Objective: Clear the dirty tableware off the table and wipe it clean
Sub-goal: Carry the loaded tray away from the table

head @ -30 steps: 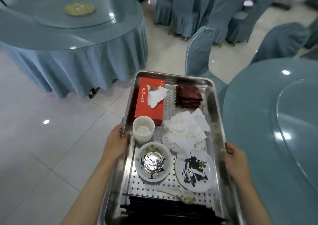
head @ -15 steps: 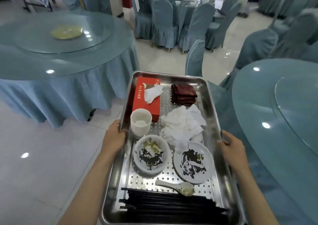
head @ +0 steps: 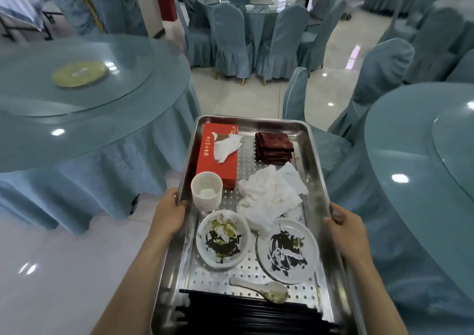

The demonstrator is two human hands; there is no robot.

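— What's held?
— The left grip [head: 168, 214] is curled tight round the left rim of the steel tray [head: 256, 124], the right grip [head: 346, 228] round its right rim.
— And the dishes?
— Dirty bowl [head: 223, 239] and plate [head: 288, 251] lie inside, between them.

tissue box [head: 216, 159] red | napkins [head: 274, 148] maroon | chopsticks [head: 246, 314] black | tablecloth [head: 84, 170] blue

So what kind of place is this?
Probably a restaurant banquet hall: round glass-topped tables, fabric-covered chairs, and a steel tray of dirty dishes held by the left hand and right hand.
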